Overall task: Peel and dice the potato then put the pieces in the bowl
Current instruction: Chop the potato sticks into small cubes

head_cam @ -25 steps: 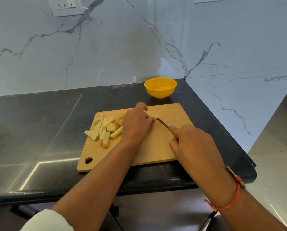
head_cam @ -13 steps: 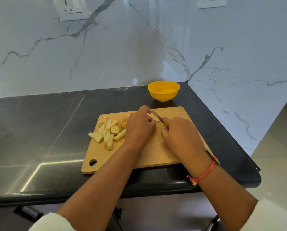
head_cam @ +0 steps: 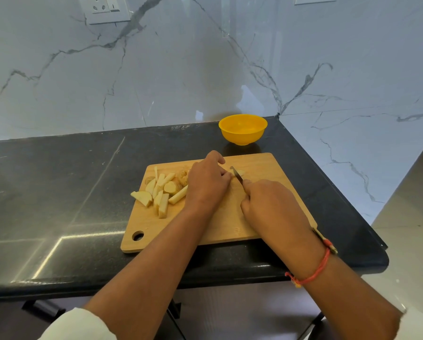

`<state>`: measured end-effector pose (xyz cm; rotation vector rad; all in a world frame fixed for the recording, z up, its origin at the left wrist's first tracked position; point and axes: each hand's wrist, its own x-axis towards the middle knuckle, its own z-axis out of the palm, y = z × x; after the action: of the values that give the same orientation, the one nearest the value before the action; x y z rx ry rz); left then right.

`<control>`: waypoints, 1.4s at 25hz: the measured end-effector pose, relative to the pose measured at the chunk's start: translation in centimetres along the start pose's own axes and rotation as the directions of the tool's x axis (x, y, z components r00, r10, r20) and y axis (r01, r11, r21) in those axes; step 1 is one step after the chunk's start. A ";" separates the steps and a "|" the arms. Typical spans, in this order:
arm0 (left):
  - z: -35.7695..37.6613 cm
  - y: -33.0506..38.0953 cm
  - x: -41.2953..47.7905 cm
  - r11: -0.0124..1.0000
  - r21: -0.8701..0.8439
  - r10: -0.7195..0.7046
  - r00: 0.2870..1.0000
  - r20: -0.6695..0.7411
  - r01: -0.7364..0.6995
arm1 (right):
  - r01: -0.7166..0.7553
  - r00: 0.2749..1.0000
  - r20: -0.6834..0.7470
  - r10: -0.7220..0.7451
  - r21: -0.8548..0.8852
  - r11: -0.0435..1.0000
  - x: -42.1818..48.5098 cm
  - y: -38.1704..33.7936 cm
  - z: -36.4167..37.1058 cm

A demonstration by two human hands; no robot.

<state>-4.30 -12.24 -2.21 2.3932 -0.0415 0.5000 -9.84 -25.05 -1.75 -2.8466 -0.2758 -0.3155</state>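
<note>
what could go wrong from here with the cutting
1. The left hand holds the potato piece with its fingertips right beside the knife blade; a slip could nick them.
2. That piece is small and mostly hidden under the hand, so it may shift or roll under the blade.
3. One cut wedge lies at the cutting board's left edge and could get knocked onto the counter.

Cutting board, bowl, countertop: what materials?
Cutting board: light wood or bamboo by its look, matte, faint grain. Bowl: likely plastic, glossy, uniform yellow. Countertop: polished dark stone, perhaps granite; speckled, with sharp reflections.
</note>
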 end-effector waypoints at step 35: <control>-0.3 0.1 -0.1 1.000 -0.022 -0.022 1.000 -0.006 0.022 | -0.002 0.999 0.037 0.003 -0.016 1.000 -0.6 -0.5 0.0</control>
<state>-4.49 -12.15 -2.00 2.3681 -0.0178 0.4950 -10.52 -24.68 -1.73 -2.8701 -0.2786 -0.2661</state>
